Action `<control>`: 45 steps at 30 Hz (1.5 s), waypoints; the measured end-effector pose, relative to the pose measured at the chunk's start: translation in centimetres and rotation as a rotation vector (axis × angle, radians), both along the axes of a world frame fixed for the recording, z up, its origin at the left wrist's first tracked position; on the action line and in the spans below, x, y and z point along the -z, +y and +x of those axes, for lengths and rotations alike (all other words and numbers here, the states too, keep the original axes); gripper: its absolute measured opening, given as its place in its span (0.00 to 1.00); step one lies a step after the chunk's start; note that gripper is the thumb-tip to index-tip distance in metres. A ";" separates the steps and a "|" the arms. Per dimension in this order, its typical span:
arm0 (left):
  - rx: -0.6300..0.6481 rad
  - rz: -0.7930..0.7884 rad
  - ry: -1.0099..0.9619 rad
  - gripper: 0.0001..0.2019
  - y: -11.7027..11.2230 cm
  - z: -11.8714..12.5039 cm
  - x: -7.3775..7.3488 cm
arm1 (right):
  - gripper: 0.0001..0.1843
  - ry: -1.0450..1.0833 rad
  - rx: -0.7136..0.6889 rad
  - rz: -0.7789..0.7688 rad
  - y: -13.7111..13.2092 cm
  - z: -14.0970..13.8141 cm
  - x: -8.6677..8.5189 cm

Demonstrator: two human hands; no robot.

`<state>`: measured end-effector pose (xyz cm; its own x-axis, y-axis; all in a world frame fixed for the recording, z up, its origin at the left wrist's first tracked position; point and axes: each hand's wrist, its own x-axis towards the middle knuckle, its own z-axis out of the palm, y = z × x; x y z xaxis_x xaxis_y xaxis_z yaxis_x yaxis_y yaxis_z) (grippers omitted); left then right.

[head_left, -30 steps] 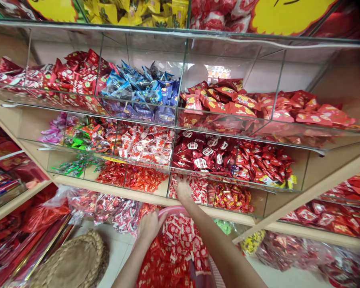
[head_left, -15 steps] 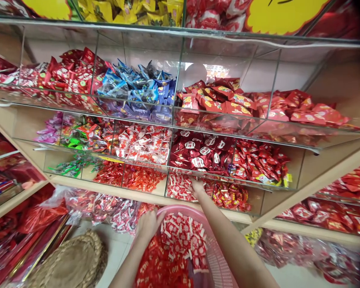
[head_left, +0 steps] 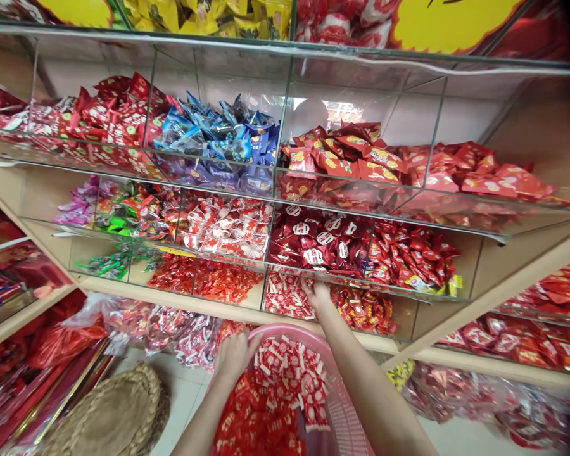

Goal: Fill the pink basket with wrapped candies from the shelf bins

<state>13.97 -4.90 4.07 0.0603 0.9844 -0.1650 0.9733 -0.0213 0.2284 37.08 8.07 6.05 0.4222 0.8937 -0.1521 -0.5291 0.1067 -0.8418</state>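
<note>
My left hand (head_left: 234, 356) is closed over the left part of the rim of a pink plastic basket (head_left: 346, 386), thumb pointing right along the edge. Small red-and-white wrapped candies (head_left: 285, 364) lie in the basket's far part, and larger red packets (head_left: 256, 424) fill the near left. My right hand (head_left: 319, 295) reaches over the basket into a bottom-shelf compartment. It rests on the right side of a heap of red-and-white wrapped candies (head_left: 287, 292). Its visible fingers are apart and point left; some fingertips are hidden among the candies.
Glass dividers split the shelves into compartments. Dark red packets (head_left: 313, 244) lie just above my right hand, and red-and-yellow candies (head_left: 367, 310) lie right of it. A wooden ledge (head_left: 204, 310) runs along the shelf bottom. A woven straw stool (head_left: 109, 411) stands on the floor at left.
My right hand has shifted slightly to the right in the candy compartment, and its fingers show more. My left hand and the basket stay in place.
</note>
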 end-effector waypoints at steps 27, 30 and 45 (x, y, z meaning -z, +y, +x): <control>0.002 0.031 0.004 0.29 0.0 -0.4 0.3 | 0.11 0.491 -0.132 -0.193 -5.6 -1.0 -1.4; 0.013 0.043 0.019 0.30 0.0 -0.3 0.3 | 0.14 0.539 -0.196 -0.235 -9.3 -1.5 -0.5; 0.019 0.019 0.006 0.30 -0.2 -0.1 -0.2 | 0.19 0.169 -0.204 -0.311 -16.4 -3.2 3.6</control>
<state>13.92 -5.14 4.30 0.0776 0.9861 -0.1466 0.9740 -0.0437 0.2222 33.83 -8.32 2.49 0.1868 0.8570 -0.4802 -0.6471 -0.2604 -0.7166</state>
